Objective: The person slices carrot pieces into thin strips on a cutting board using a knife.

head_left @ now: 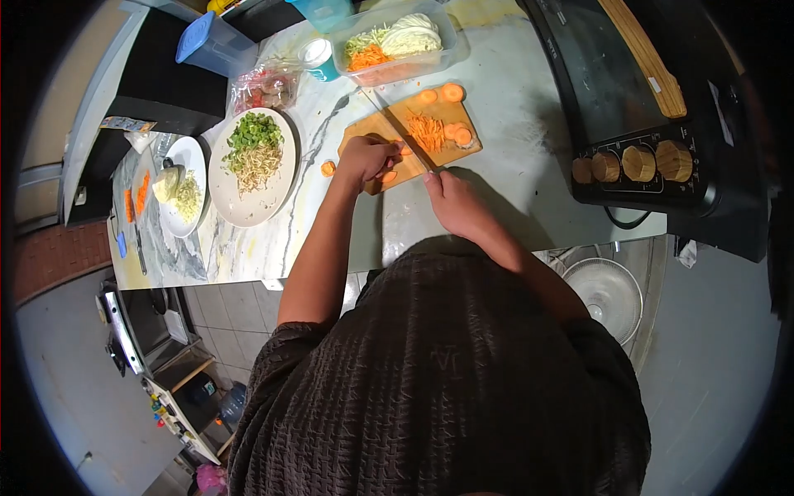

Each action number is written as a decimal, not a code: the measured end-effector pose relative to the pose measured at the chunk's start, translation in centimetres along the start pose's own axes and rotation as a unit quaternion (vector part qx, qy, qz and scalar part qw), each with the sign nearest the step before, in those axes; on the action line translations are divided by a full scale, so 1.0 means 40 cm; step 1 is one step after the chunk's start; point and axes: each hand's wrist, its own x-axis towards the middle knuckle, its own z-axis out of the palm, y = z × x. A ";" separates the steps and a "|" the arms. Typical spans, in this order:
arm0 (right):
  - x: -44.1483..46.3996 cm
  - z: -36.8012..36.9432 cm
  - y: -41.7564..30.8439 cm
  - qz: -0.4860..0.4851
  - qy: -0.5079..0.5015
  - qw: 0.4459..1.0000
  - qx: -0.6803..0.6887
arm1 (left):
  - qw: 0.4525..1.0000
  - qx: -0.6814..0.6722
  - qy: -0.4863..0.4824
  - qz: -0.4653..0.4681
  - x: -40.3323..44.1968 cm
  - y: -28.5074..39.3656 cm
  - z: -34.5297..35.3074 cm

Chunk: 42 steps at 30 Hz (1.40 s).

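My right hand (451, 201) is closed around the handle of a knife (395, 126), whose long blade points away from me across the wooden cutting board (356, 136). Just left of the blade, my left hand (370, 159) rests on the board with curled fingers, pressing on a carrot slice (404, 149) that shows at its fingertips. Another carrot piece (387, 177) lies below those fingers. Right of the blade is a heap of carrot shreds (427, 132), with round carrot slices (457, 133) beside it. More carrot rounds (452, 92) lie at the board's far edge.
A plastic container (397, 74) of shredded vegetables stands behind the board. To the left are a plate (279, 194) with chopped greens and sprouts, a smaller plate (184, 225), a cup (318, 59) and a plastic bag (265, 85). A black oven (641, 178) stands right.
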 end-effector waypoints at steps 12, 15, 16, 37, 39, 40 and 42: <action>-0.008 0.019 -0.007 -0.009 0.016 1.000 0.001 | 1.000 -0.012 -0.002 -0.006 -0.008 0.012 0.000; -0.014 0.011 -0.009 -0.005 0.012 1.000 0.000 | 1.000 0.011 -0.008 -0.009 -0.009 0.017 -0.002; -0.014 0.011 -0.007 -0.004 0.011 1.000 0.000 | 1.000 0.011 -0.008 -0.010 -0.008 0.016 -0.002; -0.012 0.021 -0.002 0.006 0.026 0.999 -0.034 | 1.000 0.028 0.010 -0.006 -0.001 -0.007 0.003; -0.011 0.017 -0.002 0.002 0.022 0.999 -0.049 | 1.000 0.025 0.017 -0.009 0.000 -0.006 0.005; -0.010 0.015 -0.003 0.003 0.019 0.999 -0.050 | 1.000 0.023 0.017 -0.011 0.003 -0.010 0.004; -0.010 0.012 -0.006 0.015 0.015 0.999 -0.031 | 0.999 0.047 0.018 0.007 0.006 -0.014 0.003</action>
